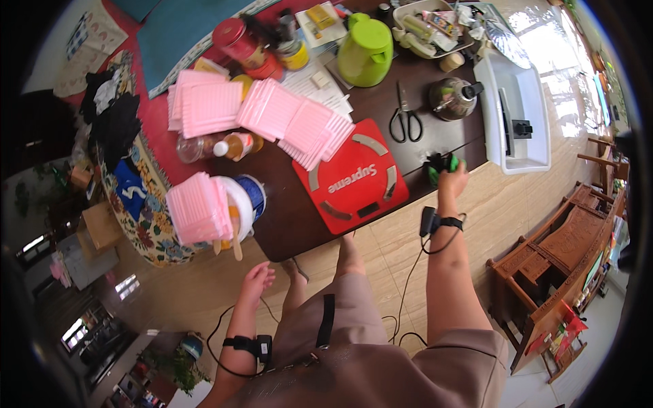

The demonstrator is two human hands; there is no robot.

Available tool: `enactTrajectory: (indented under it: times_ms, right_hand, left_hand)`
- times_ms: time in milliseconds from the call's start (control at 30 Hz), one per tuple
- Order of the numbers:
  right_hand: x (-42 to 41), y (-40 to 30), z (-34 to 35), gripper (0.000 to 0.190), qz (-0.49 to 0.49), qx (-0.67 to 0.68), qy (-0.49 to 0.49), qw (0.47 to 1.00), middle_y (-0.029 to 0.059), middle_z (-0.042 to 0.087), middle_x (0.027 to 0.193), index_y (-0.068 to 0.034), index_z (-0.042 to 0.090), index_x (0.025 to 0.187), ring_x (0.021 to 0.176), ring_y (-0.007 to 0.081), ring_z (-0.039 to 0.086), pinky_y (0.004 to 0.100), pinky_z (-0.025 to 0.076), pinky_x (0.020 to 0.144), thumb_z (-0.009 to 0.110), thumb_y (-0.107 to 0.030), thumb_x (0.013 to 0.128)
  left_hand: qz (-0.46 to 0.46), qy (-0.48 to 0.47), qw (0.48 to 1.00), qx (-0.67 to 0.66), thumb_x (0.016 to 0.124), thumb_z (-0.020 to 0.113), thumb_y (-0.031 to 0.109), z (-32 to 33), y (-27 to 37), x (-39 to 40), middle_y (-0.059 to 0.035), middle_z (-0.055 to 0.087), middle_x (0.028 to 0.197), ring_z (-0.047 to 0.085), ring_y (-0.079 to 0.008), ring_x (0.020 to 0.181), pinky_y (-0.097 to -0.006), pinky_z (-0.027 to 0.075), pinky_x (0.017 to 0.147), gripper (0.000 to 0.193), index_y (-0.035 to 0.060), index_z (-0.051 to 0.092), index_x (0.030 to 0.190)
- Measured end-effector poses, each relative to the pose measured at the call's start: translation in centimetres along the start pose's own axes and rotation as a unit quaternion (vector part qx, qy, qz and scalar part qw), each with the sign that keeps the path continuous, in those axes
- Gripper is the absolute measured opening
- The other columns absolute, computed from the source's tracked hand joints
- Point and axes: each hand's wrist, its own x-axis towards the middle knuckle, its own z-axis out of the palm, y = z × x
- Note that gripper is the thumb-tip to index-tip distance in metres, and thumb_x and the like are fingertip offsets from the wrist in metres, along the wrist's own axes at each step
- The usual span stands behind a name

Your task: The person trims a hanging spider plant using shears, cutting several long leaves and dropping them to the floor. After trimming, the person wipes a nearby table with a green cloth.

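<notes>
My right hand (453, 179) is closed around a black and green object (440, 166) at the table's edge; its exact kind is unclear. My left hand (259, 279) hangs beside my body below the table, fingers loosely curled, holding nothing. A red board (352, 178) bearing writing lies on the dark table (285, 224), partly under a row of pink ribbed packets (285, 115). More pink packets (198, 209) rest on a white tub at the left corner, beside wooden sticks (236, 239). Black-handled scissors (405, 120) lie right of the board.
A green jug (366, 51), a round glass pot (454, 98) and a white plastic bin (543, 117) stand along the back and right. Bottles (239, 146) stand between the pink stacks. A carved wooden bench (556, 245) is on the floor at right. Cables run from both wrists.
</notes>
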Motion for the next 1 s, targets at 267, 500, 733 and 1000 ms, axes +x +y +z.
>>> enactTrajectory:
  times_ms: [267, 500, 733, 1000]
  right_hand:
    - [-19.8, 0.1, -5.2, 0.059, -0.228, 0.149, 0.012, 0.962, 0.0217, 0.056, 0.124, -0.018, 0.059, 0.126, 0.114, 0.0435, 0.055, 0.0495, 0.049, 0.094, 0.069, -0.007, 0.069]
    - [-42.8, -7.4, -0.3, 0.072, -0.425, 0.234, -0.191, 0.853, 0.0225, 0.042, 0.144, -0.014, 0.055, 0.130, 0.132, 0.0442, 0.042, 0.0480, 0.041, 0.107, 0.080, -0.005, 0.064]
    - [-52.6, -12.7, 10.0, 0.071, -0.262, 0.055, -0.145, 0.953, 0.0202, 0.021, 0.160, -0.029, 0.053, 0.139, 0.146, 0.0528, 0.006, 0.0715, 0.013, 0.111, 0.071, -0.059, 0.077]
    - [-59.8, -4.5, 11.1, 0.053, -0.491, 0.059, -0.242, 0.835, 0.0101, 0.035, 0.156, -0.028, 0.064, 0.125, 0.146, 0.0432, 0.020, 0.0642, 0.021, 0.114, 0.075, -0.027, 0.074]
  left_hand:
    - [0.016, -0.053, 0.996, 0.067, 0.102, 0.053, 0.025, -3.2, -4.1, 1.8, -0.0071, 0.066, 0.113, 0.062, -0.0147, 0.097, -0.0279, 0.050, 0.081, 0.035, 0.0073, 0.056, 0.132]
    - [0.054, -0.064, 0.992, 0.099, 0.102, 0.053, 0.024, -10.7, -7.1, 4.0, -0.0060, 0.066, 0.112, 0.062, -0.0139, 0.094, -0.0275, 0.049, 0.079, 0.033, 0.0080, 0.058, 0.130]
    - [0.089, -0.055, 0.983, 0.150, 0.102, 0.051, 0.021, -17.2, -8.9, 6.5, -0.0058, 0.066, 0.112, 0.061, -0.0121, 0.093, -0.0256, 0.048, 0.079, 0.032, 0.0070, 0.058, 0.130]
    - [0.076, -0.053, 0.992, 0.088, 0.102, 0.051, 0.021, -15.8, -11.1, 7.7, -0.0063, 0.065, 0.113, 0.062, -0.0132, 0.095, -0.0255, 0.047, 0.079, 0.032, 0.0066, 0.058, 0.130]
